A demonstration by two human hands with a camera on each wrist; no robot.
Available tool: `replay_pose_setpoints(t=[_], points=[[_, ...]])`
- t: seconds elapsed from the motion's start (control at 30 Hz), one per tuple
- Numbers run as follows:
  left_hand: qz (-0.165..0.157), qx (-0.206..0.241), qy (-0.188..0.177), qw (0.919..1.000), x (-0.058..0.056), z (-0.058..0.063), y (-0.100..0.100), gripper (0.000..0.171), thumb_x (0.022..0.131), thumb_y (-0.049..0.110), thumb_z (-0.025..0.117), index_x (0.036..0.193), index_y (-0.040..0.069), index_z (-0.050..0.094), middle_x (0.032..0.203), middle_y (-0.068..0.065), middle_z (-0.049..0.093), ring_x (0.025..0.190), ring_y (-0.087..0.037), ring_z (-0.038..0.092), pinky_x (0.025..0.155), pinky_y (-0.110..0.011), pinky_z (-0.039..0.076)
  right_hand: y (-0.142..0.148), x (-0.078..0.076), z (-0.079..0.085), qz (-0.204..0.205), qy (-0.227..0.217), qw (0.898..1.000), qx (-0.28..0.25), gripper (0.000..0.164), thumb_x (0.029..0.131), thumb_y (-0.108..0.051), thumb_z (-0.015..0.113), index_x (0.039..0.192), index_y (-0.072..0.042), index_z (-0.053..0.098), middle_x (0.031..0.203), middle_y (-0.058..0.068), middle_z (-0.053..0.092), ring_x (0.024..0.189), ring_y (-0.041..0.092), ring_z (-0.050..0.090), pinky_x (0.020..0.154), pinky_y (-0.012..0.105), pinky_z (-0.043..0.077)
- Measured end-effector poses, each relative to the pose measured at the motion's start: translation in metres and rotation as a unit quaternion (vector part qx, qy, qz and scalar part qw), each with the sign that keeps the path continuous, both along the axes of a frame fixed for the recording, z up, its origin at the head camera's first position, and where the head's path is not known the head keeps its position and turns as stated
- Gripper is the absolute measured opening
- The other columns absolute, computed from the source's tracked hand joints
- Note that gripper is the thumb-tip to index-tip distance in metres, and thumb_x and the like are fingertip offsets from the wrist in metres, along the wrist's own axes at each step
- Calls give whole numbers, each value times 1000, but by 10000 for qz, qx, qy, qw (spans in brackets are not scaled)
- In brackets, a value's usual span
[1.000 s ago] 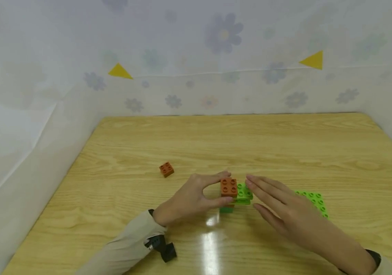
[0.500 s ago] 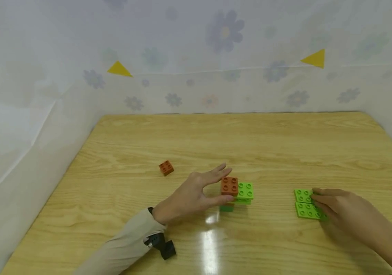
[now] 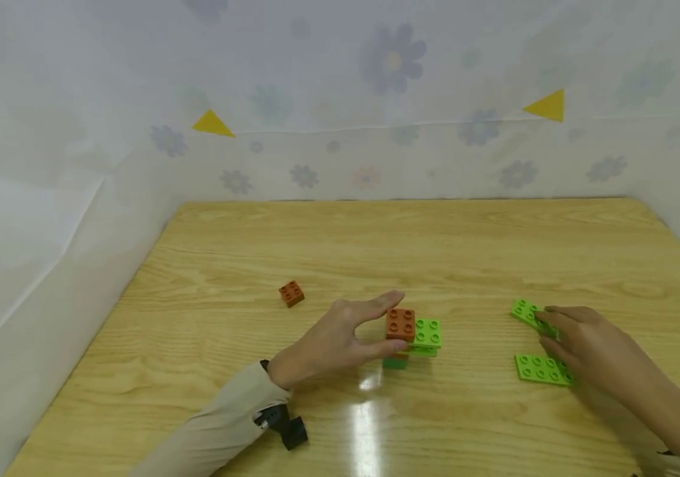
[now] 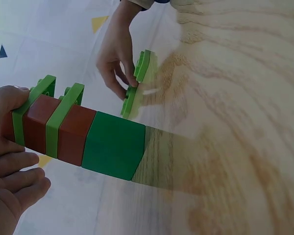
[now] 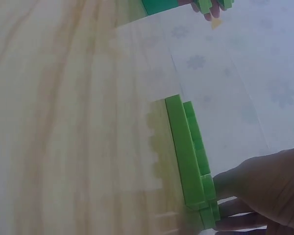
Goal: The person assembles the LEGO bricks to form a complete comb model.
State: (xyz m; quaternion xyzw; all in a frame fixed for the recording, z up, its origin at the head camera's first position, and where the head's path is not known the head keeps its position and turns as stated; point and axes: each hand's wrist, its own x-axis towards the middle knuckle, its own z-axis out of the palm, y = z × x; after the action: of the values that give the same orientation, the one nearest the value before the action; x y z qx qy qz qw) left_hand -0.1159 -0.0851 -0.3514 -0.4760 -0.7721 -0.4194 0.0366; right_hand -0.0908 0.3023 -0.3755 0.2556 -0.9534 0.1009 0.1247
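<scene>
A stack of toy building bricks (image 3: 400,324) stands upright on the table. From bottom to top it has a dark green brick (image 4: 113,144), then brown bricks alternating with light green plates that jut out to the right. My left hand (image 3: 340,338) grips the brown top brick, thumb on the near side and fingers at the far side. To the right, my right hand (image 3: 596,358) pinches a light green plate (image 3: 524,310), which lies slanted and partly covered by the fingers. A second light green plate (image 3: 539,369) lies nearer, its right end hidden under the hand.
A loose brown brick (image 3: 291,293) lies on the wooden table (image 3: 340,245), left of and beyond the stack. White flowered sheeting (image 3: 328,86) closes off the back and sides. A black wrist camera (image 3: 286,427) hangs from my left sleeve.
My right hand moved from beside the stack to the light green plates. One plate has slid away from the other and turned slantwise. My left hand stays at the stack.
</scene>
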Motion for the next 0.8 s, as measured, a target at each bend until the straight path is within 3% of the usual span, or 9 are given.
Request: replay_pose_setpoints(t=[0.17,0.27,0.53,0.7,0.73,0.8], points=[[41,-63,-40,10000,1,1,0,64,86,18,74,138,-7,46,139,-24,45,126,-26,47,102,-28,42,-4,-3,1,-244,-336,9990,-156,35,75,-1,79,107,4,65,96,25,67,77,37,66,61,49,55],[42,-74,-56,9999,1,2,0,64,86,17,74,138,-7,46,139,-24,44,126,-26,47,102,-28,43,-6,-4,2,-279,-323,9989,-177,35,75,0,79,106,4,64,96,25,67,77,38,66,61,50,55],[41,-69,-28,10000,1,2,0,64,86,17,74,138,-7,46,139,-25,45,125,-27,49,102,-29,43,-7,-7,1,54,76,9992,-400,41,67,7,81,105,6,65,99,27,66,81,41,66,62,50,55],[33,-74,-97,9999,1,2,0,64,87,18,74,139,-6,45,140,-23,44,126,-26,47,103,-29,42,-15,-7,3,389,552,9959,-608,50,59,13,82,105,7,67,102,26,66,83,41,66,62,47,56],[27,-69,-114,9999,1,2,0,64,87,18,73,139,-6,45,140,-22,43,127,-25,47,103,-29,42,-17,-7,4,454,632,9948,-663,49,59,13,82,105,6,67,102,25,66,83,40,66,62,46,56],[8,-54,-127,9999,1,2,-1,64,87,18,73,139,-6,45,140,-22,43,127,-25,47,103,-29,42,-22,-8,6,585,819,9920,-757,30,80,-5,78,105,6,67,101,23,67,82,39,66,62,43,56]])
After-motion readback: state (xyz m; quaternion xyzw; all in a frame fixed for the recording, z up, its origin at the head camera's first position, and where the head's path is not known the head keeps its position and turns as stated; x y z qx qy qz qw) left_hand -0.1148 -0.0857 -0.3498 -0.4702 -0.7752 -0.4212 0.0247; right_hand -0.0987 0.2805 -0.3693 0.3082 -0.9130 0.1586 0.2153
